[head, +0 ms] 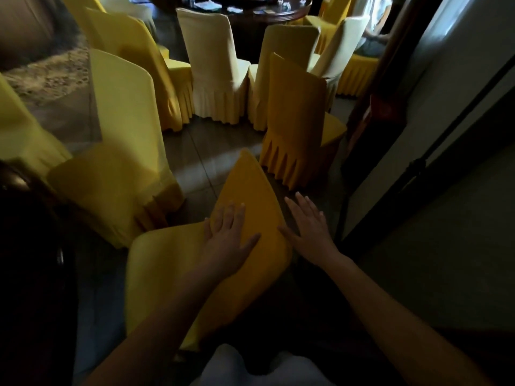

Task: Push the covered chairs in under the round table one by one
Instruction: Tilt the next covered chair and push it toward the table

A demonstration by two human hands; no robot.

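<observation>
Left hand (230,235), fingers spread wide, lies flat on the backrest of the nearest deep-yellow fabric-covered chair (250,218) at lower centre of the frame; it presses w/ the palm and grips nothing. Right hand (309,232) is also open wide, fingers straight, just beside the backrest's right edge; can't tell if the thumb touches the cloth or hangs just off it. Flat palms on the top of the back make sense, prob. because the slippery cover gives nothing to grab, so a shove from behind is the easy way to steer it. This chair stands well apart from the dark round wooden tabletop (278,12) at top centre, so it isn't tucked in yet. Between them a cluster blocks the way: a deep-yellow pleated-skirt chair (295,112) at centre right, two cream-covered chairs (211,57) nearer the tabletop, and a pale-yellow covered chair (122,107) at left, its seat turned toward the camera. All sit at odd angles, backs not squared to the tabletop, so most of the job looks undone. Someone's lap (370,45) shows on a chair at upper right. Next push likely needs a line through the gap on the dark tiled floor (200,151) w/o clipping the skirts.
</observation>
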